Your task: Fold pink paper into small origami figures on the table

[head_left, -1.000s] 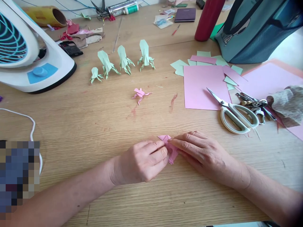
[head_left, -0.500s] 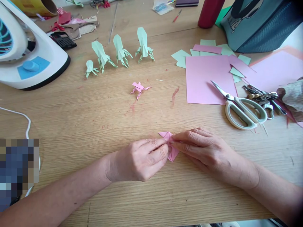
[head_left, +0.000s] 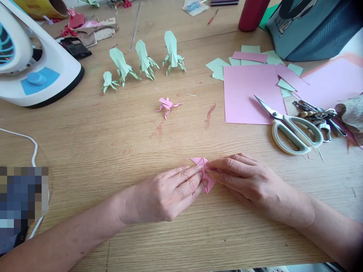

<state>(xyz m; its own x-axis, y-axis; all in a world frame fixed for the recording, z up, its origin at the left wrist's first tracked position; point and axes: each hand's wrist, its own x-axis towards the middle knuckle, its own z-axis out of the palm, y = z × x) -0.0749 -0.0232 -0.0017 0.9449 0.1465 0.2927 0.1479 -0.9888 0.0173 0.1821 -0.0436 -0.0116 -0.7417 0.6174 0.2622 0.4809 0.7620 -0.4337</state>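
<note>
Between my hands, close to the table's front edge, lies a small folded piece of pink origami paper point(head_left: 209, 186). My left hand point(head_left: 170, 192) presses its fingertips together on the paper's left side. From the right, my right hand point(head_left: 249, 181) grips the paper with thumb and fingers; its lower fingers are partly hidden. A pointed pink flap and crease lines show above and below the fingertips. Farther back sits a finished pink paper frog point(head_left: 168, 105). Behind it stand several green folded paper figures, one of them a tall one point(head_left: 171, 51).
White-handled scissors point(head_left: 296, 128) rest partly on a pink paper sheet point(head_left: 249, 94), beside a bunch of keys point(head_left: 319, 117). Green and pink scraps lie behind. A white fan point(head_left: 42, 83) stands at left, its cord nearby. A red bottle point(head_left: 252, 15) and blue-grey bag point(head_left: 314, 34) are at back right.
The fingers of my left hand have straightened a little and shifted slightly over the pink paper. My right hand keeps nearly the same hold. The whole view has shifted slightly.
</note>
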